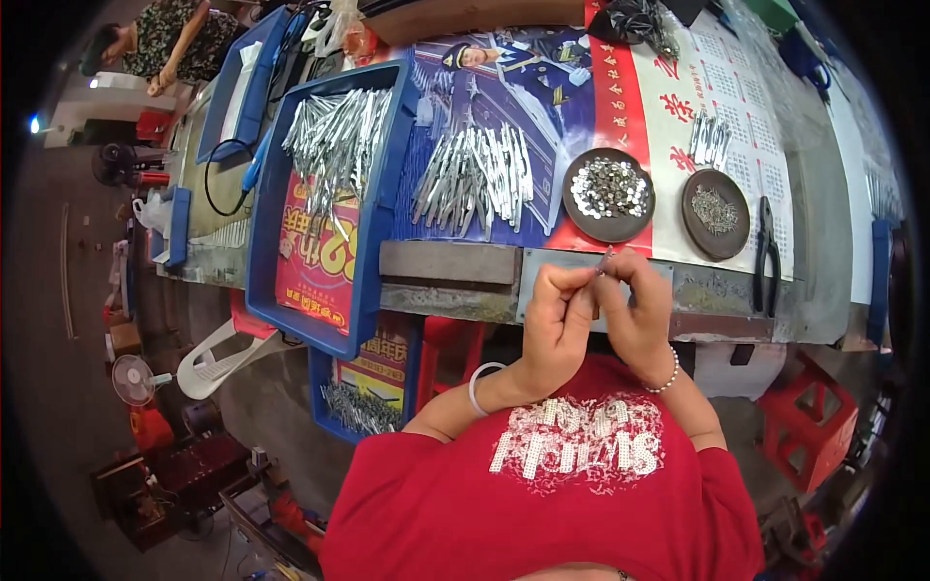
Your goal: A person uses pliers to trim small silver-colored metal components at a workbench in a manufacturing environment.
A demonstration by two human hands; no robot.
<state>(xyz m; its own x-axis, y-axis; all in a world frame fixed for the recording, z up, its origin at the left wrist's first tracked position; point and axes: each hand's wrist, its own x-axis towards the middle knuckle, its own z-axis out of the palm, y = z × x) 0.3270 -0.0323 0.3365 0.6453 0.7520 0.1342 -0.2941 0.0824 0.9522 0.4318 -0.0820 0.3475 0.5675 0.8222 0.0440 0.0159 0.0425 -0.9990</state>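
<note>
My left hand [557, 324] and my right hand [636, 308] meet in front of the table edge, fingertips pinched together. Between them is a small, thin piece, mostly covered by the fingers; its kind does not show. Just beyond my hands, a round brown dish [620, 232] holds many small, shiny metal discs [608, 187]. Right of it stands a smaller brown dish [722, 249] of tiny metal pins or rivets [715, 209]. Slim silvery metal strips [475, 179] lie in a fanned pile on the poster, left of the discs.
A long blue tray [380, 213] with more metal strips [339, 136] juts over the table edge at left. Black-handled pliers [767, 257] lie at right. A dark bar [448, 263] runs along the front edge. A red stool [812, 421] stands below right; another person [179, 44] is far left.
</note>
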